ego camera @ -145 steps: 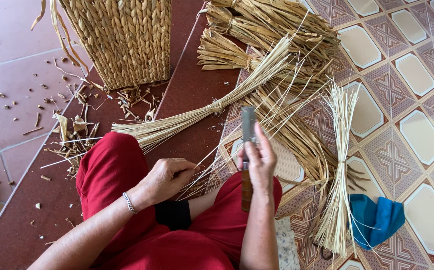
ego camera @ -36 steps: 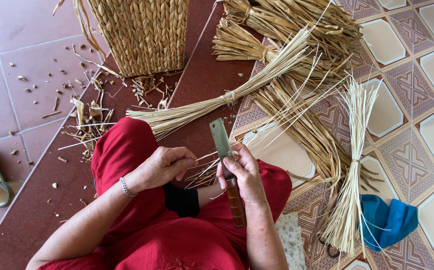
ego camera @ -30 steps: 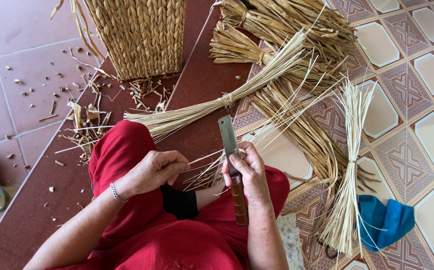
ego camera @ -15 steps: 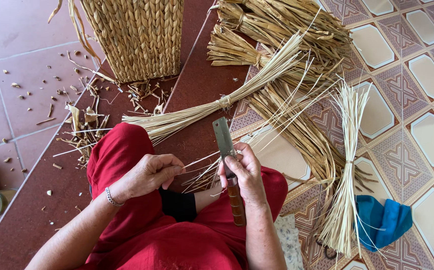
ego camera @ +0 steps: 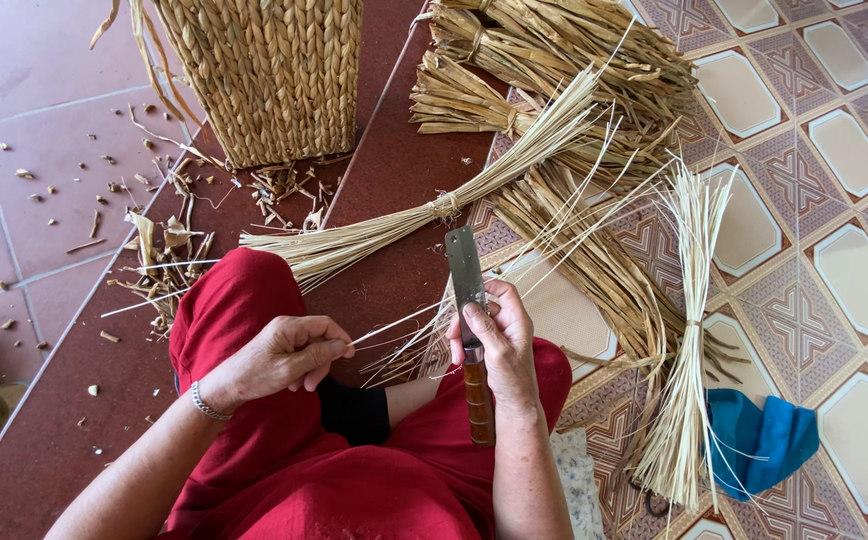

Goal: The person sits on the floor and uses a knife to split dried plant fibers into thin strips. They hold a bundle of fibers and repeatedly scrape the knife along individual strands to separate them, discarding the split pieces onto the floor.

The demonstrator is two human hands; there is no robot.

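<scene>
head view: single camera worn on my head | facing: steeply down over my lap and the tiled floor (ego camera: 834, 150) ahead | range: close, my left hand (ego camera: 279, 355) and right hand (ego camera: 499, 335) at lower centre | shared coverage: none, one view only

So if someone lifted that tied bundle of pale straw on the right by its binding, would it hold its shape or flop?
The tied bundle would probably keep together at the binding, since its stalks are cinched at the middle. Both ends already fan out loosely, so they would likely splay or droop. It looks light for its size, being thin dry stalks, and a few loose ones might slip out.
</scene>
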